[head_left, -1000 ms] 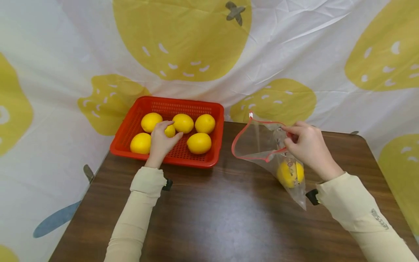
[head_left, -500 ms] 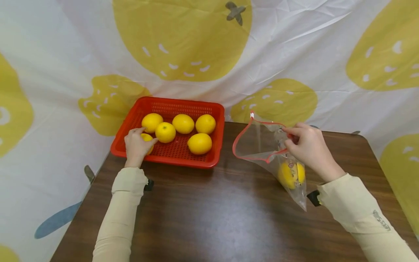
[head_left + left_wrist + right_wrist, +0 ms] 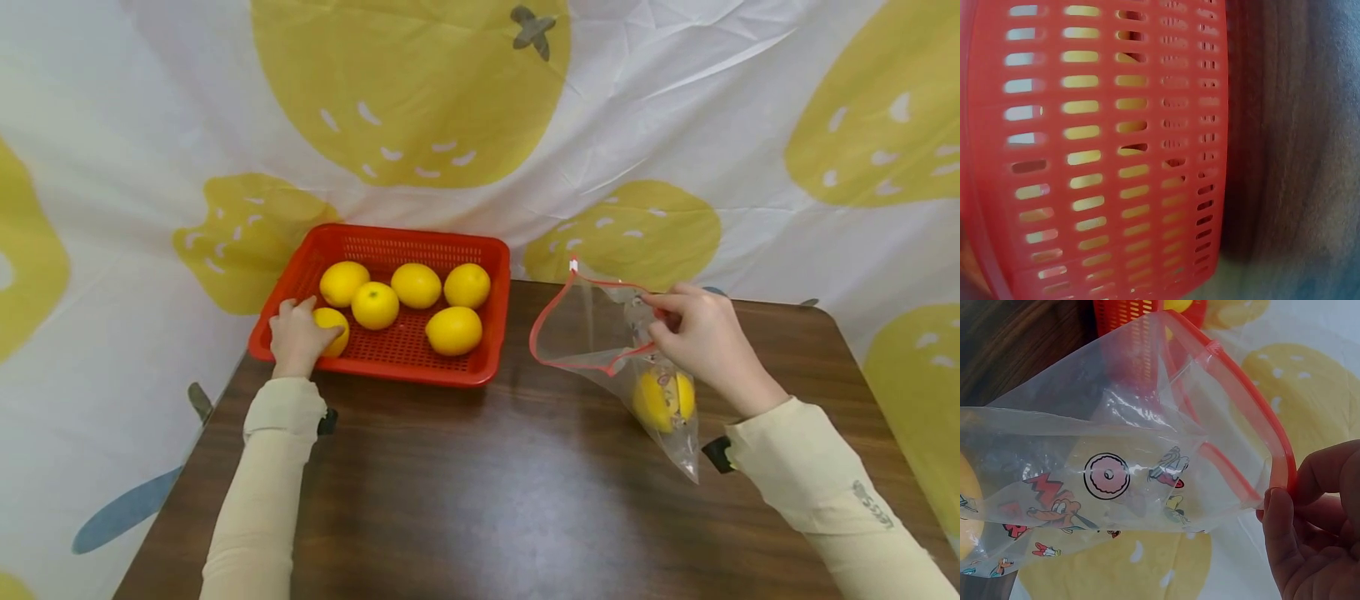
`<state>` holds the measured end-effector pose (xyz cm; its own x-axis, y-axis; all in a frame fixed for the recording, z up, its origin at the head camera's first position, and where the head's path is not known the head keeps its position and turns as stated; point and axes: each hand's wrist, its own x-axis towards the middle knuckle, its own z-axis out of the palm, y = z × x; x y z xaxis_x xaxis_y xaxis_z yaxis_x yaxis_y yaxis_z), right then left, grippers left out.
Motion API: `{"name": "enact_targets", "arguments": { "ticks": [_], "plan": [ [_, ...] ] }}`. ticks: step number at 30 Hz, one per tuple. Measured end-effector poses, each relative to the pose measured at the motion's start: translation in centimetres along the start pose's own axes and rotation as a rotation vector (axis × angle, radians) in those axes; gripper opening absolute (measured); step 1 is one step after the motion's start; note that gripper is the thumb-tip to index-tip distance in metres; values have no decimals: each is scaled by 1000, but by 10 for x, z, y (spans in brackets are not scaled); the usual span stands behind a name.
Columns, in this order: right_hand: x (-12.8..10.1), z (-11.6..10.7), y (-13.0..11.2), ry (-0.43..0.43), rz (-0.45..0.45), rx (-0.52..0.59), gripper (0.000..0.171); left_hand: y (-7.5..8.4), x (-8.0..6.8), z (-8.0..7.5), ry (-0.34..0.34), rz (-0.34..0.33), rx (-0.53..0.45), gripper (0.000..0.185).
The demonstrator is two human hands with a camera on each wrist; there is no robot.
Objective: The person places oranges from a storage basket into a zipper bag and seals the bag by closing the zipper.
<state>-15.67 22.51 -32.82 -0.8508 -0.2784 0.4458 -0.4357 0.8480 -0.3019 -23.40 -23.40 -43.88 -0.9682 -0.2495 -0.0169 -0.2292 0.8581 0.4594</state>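
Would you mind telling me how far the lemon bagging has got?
One lemon already sits in the zip bag, which the right hand holds open. The left hand grips a lemon at the basket's front-left. Four more lemons wait in the red basket.

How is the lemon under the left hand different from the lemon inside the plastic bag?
The lemon under the left hand lies bare in the red basket, gripped by the left hand. The lemon in the plastic bag is behind clear film, untouched; the right hand pinches the bag's rim. Both are yellow.
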Motion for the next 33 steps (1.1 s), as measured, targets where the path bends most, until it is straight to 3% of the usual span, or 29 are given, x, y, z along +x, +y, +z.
{"name": "enact_targets", "arguments": {
  "ticks": [8, 14, 23, 26, 33],
  "plan": [
    [0, -1, 0, -16, -2, 3, 32, 3, 0, 5, -34, -24, 115, 60],
    [1, 0, -1, -27, -2, 7, 32, 3, 1, 6, -49, -51, 130, 48],
    [2, 0, -3, -62, 10, 1, 32, 3, 4, 7, -96, -78, 195, 58],
    [2, 0, -4, -70, 15, 5, 32, 3, 4, 7, -91, -62, 182, 58],
    [3, 2, -6, -78, 12, 16, 31, -4, 6, 5, -62, 52, 63, 54]
  ]
}}
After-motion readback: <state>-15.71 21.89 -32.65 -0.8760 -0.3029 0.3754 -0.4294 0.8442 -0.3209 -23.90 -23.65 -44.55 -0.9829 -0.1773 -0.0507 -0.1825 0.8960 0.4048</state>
